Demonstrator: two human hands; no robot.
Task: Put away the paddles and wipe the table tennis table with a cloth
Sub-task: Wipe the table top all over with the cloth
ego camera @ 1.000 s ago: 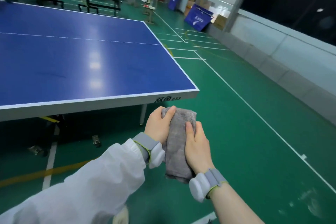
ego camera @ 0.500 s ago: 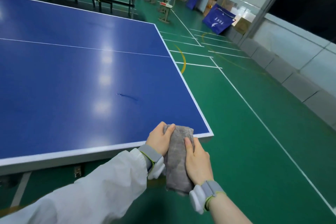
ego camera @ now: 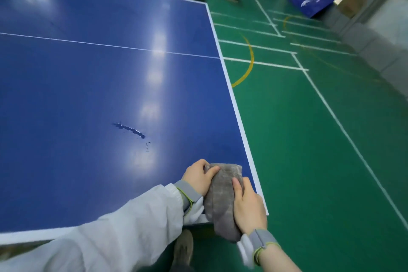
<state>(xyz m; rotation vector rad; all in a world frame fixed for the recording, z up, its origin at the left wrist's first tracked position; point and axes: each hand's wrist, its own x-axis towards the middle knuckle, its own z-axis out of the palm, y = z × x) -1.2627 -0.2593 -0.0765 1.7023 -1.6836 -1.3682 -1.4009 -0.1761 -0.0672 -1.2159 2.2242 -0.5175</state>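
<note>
Two grips on the folded grey terry cloth (ego camera: pixel 223 196): our left hand (ego camera: pixel 198 178) wraps its upper edge, thumb across the top, and our right hand (ego camera: pixel 248 207) clamps the lower half, thumb pressed into the fabric. We hold the cloth above the near right corner of the blue table tennis counter (ego camera: pixel 99 86); contact with the surface unclear. No paddles in view, so we read this as the wiping step, not yet begun. A dark wet streak (ego camera: pixel 129 130) sits ahead-left. Next: cloth flat on the counter, then sweep toward the streak.
</note>
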